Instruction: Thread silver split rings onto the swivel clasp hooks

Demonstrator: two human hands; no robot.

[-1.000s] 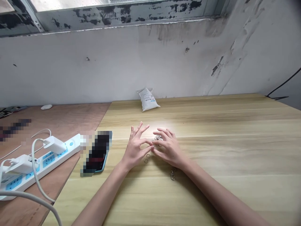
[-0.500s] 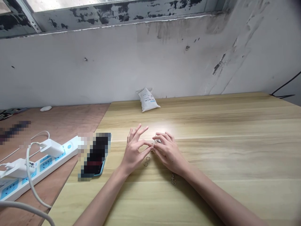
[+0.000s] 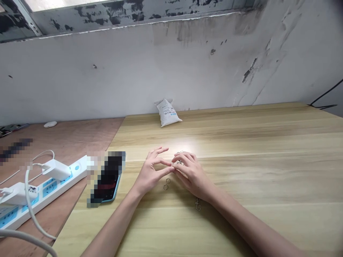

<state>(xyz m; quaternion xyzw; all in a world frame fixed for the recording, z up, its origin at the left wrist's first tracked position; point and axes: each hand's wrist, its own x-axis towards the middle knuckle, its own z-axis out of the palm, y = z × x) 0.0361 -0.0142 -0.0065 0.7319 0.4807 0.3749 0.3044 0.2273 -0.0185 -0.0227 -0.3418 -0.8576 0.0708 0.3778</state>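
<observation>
My left hand (image 3: 151,170) pinches a small shiny metal piece (image 3: 172,165) between thumb and index finger, its other fingers spread. Closed against the same piece are the fingertips of my right hand (image 3: 191,173). Fingers cover most of it, so I cannot tell whether it is a ring or a clasp. Partly hidden behind my right fingers lies a small pile of metal hardware (image 3: 182,152). Two small metal rings, an upper ring (image 3: 168,180) and a lower ring (image 3: 165,187), rest below my left fingertips. Near my right wrist lies a metal swivel clasp (image 3: 198,204).
A white packet (image 3: 168,113) with a printed label sits at the back of the wooden table (image 3: 254,153), by the wall. To the left lie a partly blurred phone (image 3: 109,182) and a power strip (image 3: 48,191) with plugged-in chargers and white cables.
The fingers of my left hand have lowered and bent a little, while the pinch stays in place. The whole view has shifted slightly. The loose rings and the clasp lie as before.
</observation>
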